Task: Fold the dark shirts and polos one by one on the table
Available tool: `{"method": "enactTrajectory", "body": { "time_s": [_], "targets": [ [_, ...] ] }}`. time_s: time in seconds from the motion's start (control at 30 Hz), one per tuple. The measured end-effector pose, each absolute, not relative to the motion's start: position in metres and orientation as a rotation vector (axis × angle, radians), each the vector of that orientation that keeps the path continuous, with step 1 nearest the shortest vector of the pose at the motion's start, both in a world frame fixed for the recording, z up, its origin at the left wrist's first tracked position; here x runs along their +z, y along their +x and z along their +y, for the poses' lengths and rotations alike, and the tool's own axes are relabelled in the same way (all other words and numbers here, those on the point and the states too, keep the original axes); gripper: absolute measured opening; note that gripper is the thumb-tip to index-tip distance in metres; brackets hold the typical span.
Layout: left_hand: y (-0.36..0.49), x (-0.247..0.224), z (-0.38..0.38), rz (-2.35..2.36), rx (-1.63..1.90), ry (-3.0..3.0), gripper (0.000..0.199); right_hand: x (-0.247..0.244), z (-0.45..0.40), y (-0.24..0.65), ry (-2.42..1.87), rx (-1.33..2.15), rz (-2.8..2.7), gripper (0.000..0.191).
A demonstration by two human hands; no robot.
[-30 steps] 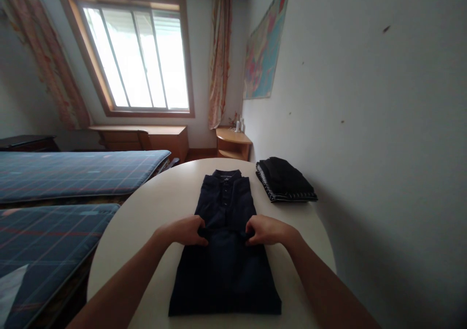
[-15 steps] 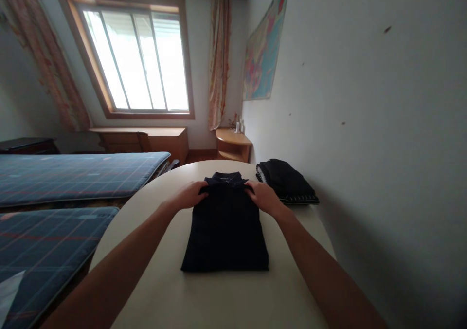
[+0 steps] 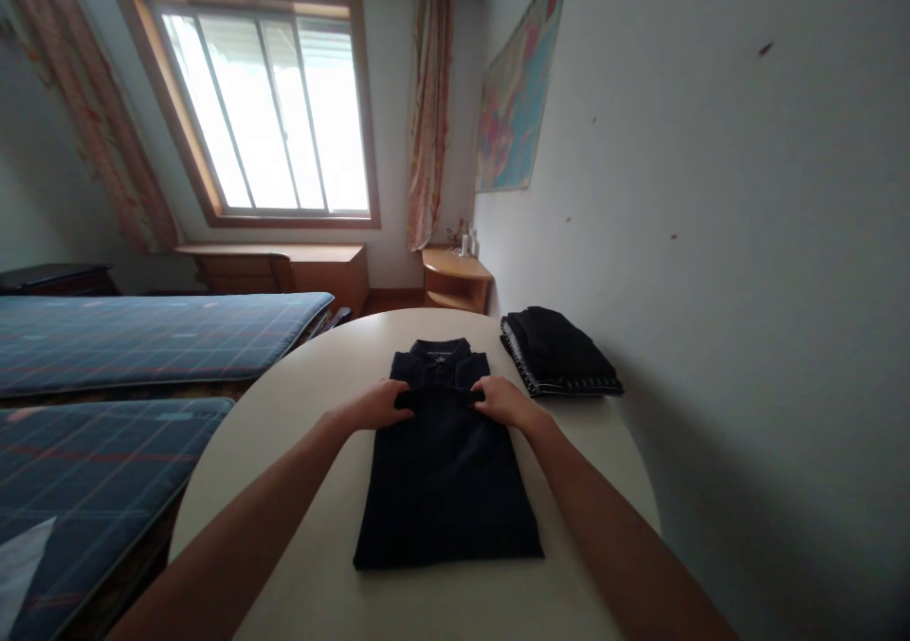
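A dark navy collared shirt (image 3: 447, 480) lies folded into a narrow shape on the round cream table (image 3: 305, 527), its collar at the far end. My left hand (image 3: 376, 404) pinches the left corner of a folded-over edge just below the collar. Opposite it, my right hand (image 3: 500, 402) grips the right corner of the same edge. Between the hands that edge is slightly raised, and the collar and upper front show beyond it. Some fingertips are hidden by the dark cloth.
A stack of folded dark clothes (image 3: 558, 352) sits at the table's right, by the white wall (image 3: 746, 319). Blue plaid mattresses (image 3: 142, 338) are at the left. Toward the window stand a wooden desk (image 3: 319, 257) and a corner shelf (image 3: 455, 264) with small items.
Both hands have drawn the held edge toward me, away from the collar. More of the shirt's upper front shows, and its near edge sits closer to me.
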State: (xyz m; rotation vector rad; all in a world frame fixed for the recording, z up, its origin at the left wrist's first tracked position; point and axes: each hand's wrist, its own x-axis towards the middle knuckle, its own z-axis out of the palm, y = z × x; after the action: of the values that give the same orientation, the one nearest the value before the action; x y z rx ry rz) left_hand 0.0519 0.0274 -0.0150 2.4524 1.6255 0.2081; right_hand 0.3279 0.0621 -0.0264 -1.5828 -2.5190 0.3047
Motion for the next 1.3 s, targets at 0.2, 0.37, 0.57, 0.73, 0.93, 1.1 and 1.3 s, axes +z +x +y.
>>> {"method": "enactTrajectory", "body": {
  "time_s": [0.2,0.37,0.57,0.73,0.93,1.1,1.3],
  "targets": [
    [0.057,0.000,-0.012,1.492,-0.016,2.462,0.016,-0.012,0.038,0.340,-1.550,0.728,-2.687,0.037],
    [0.061,0.010,-0.021,1.464,-0.099,2.455,0.009,-0.005,0.022,0.344,-1.445,0.872,-2.674,0.025],
    [0.048,0.027,-0.005,1.404,0.111,2.466,0.015,0.006,0.025,0.352,-1.188,0.625,-2.489,0.022],
    [0.051,0.022,0.016,1.732,0.383,2.534,0.019,-0.007,0.043,0.345,-1.332,0.201,-2.219,0.022],
    [0.062,-0.023,0.029,1.780,0.314,2.512,0.027,-0.043,0.059,0.341,-1.459,0.195,-2.348,0.026],
    [0.058,-0.037,0.025,1.716,0.348,2.513,0.030,-0.044,0.061,0.347,-1.387,0.377,-2.374,0.024],
    [0.053,-0.019,0.008,1.567,0.158,2.459,0.027,-0.024,0.039,0.345,-1.375,0.475,-2.537,0.034]
  ]
}}
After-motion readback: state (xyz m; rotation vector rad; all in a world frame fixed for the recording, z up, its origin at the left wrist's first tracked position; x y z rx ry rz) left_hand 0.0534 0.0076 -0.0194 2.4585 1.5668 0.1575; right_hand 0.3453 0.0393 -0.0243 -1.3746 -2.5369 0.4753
